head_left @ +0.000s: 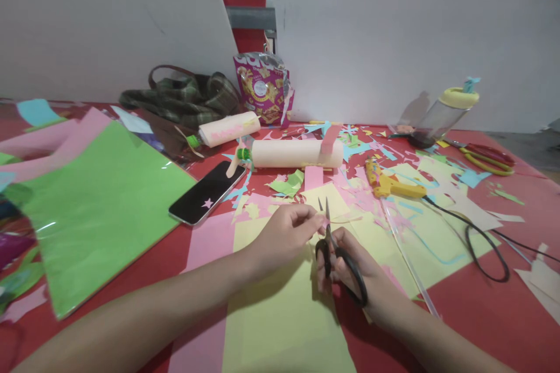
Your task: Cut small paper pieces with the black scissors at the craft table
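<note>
My right hand [361,265] has its fingers through the black handles of a pair of scissors [328,227], blades pointing away from me and slightly parted. Close beside the blades, my left hand [291,230] is closed in a pinch on a small pink piece of paper [325,221], mostly hidden by the fingertips. A thin strip [346,221] sticks out to the right behind the scissors; I cannot tell whether it joins that piece. Under both hands lie yellow paper sheets [284,320], with pink paper [199,303] along their left side.
A yellow glue gun [394,185] with a black cord lies right. Beyond my hands are a white paper-wrapped roll [289,153], a phone [205,193], a snack bag [265,87] and many scraps. Green paper [105,204] covers the left; a clear container [444,116] leans at the back right.
</note>
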{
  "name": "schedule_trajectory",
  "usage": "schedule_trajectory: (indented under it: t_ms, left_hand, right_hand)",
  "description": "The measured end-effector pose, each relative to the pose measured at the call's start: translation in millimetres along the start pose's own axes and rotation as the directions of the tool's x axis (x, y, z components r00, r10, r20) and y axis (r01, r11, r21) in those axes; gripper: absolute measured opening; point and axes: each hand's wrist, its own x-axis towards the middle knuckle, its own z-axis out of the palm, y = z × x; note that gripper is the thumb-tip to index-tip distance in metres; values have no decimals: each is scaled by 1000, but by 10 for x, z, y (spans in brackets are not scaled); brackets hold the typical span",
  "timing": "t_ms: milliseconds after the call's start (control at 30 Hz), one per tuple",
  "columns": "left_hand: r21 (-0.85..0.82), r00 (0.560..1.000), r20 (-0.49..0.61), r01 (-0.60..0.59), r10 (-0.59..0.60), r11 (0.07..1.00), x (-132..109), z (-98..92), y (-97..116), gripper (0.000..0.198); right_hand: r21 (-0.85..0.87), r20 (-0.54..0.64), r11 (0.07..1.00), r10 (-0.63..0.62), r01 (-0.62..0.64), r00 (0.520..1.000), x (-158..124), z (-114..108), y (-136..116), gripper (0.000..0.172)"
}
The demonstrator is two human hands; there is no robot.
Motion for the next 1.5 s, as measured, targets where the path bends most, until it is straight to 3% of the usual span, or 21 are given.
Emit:
schedule_trajectory:
  t_ms: [1267,1500]
  left_hand:
    - [-60,1000,-3,4,-4,998,10,27,-41,24]
    - [-6,1000,-5,14,-14,1000,13,16,-21,23]
  right_hand:
    - [-12,-90,999,52,-53,995,20,46,-21,33]
    - [-16,-186,1000,13,-17,982,28,42,15,31]
